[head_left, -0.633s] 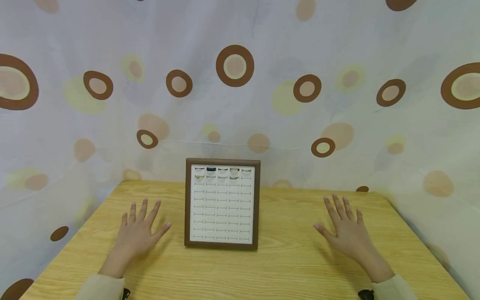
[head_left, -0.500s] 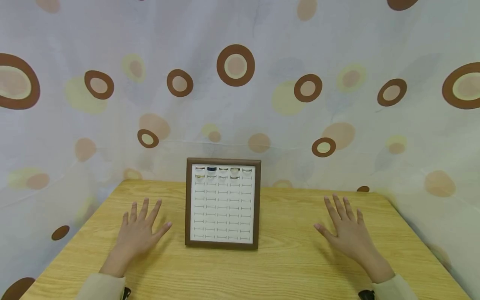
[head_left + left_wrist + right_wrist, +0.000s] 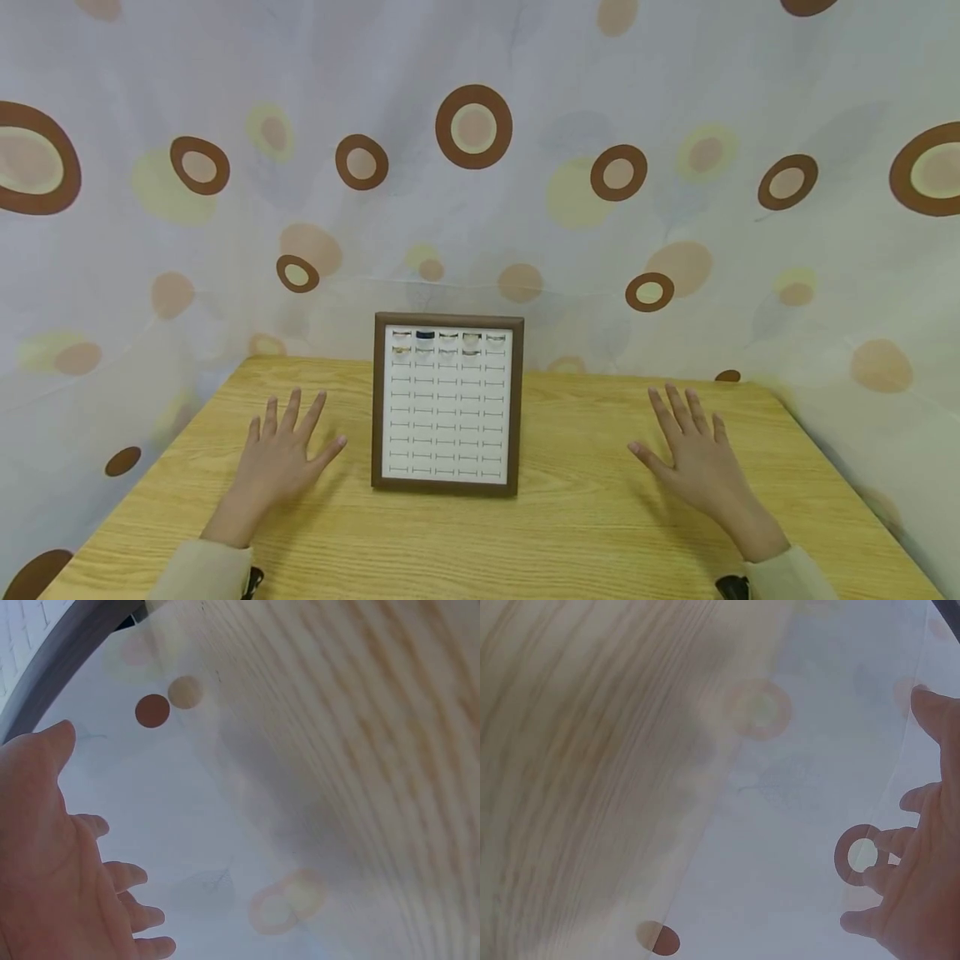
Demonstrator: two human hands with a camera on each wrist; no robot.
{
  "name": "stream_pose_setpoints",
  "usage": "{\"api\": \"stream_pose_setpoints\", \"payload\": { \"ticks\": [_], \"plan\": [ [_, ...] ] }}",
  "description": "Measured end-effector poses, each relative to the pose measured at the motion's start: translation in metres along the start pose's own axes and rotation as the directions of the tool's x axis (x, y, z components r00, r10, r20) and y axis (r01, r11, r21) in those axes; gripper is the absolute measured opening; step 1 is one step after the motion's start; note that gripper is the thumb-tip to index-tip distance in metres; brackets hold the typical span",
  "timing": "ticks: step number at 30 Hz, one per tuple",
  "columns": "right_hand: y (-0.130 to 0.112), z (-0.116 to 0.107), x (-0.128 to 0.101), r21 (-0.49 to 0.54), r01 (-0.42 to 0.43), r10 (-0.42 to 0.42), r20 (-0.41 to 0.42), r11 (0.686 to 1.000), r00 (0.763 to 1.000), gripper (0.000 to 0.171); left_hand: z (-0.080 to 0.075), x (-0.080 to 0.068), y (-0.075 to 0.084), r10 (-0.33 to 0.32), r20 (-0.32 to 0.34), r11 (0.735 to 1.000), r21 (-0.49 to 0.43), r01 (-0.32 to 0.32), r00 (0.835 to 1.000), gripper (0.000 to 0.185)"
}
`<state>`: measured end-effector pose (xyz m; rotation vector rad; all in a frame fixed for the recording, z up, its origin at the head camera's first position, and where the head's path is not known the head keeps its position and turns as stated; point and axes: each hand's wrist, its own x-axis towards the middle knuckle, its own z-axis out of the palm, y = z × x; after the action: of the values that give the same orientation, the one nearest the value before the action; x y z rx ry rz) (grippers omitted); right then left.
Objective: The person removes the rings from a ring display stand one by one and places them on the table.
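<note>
The person wears a top with long sleeves in a light beige colour. The left sleeve (image 3: 201,571) ends at the wrist, and the right sleeve (image 3: 787,575) ends at the wrist too. The cloth looks soft and plain, without pattern or print. Under each cuff there is a small dark object, one at the left wrist (image 3: 252,582) and one at the right wrist (image 3: 731,587); only a little part of each shows, so I cannot tell what they are. The left hand (image 3: 281,454) and the right hand (image 3: 693,462) are bare. The nails are short and plain.
</note>
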<state>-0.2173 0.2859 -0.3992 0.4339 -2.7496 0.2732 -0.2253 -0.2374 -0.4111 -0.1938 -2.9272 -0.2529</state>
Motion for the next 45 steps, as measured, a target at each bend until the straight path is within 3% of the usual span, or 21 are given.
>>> {"api": "stream_pose_setpoints", "payload": {
  "ticks": [13,19,23,30,45],
  "plan": [
    [-0.017,0.000,0.023,0.021,0.065,-0.062,-0.108,0.998,0.992,0.079,-0.004,0.006,0.009,0.030,-0.054,0.999,-0.024,-0.032,0.998,0.075],
    [-0.031,0.000,0.042,0.023,0.190,-0.177,-0.261,0.982,0.949,0.073,-0.006,0.013,0.016,0.087,-0.100,0.995,-0.040,-0.091,0.991,0.074],
    [-0.042,-0.001,0.055,0.024,0.261,-0.240,-0.317,0.965,0.918,0.068,-0.006,0.017,0.020,0.123,-0.124,0.988,-0.074,-0.132,0.985,0.074],
    [-0.064,-0.006,0.074,0.031,0.319,-0.290,-0.340,0.947,0.895,0.064,-0.006,0.022,0.028,0.163,-0.172,0.966,-0.174,-0.192,0.972,0.074],
    [-0.108,-0.015,0.107,0.035,0.427,-0.384,-0.379,0.903,0.842,0.049,-0.004,0.031,0.042,0.152,-0.122,0.930,-0.319,-0.184,0.981,0.077]
  ]
}}
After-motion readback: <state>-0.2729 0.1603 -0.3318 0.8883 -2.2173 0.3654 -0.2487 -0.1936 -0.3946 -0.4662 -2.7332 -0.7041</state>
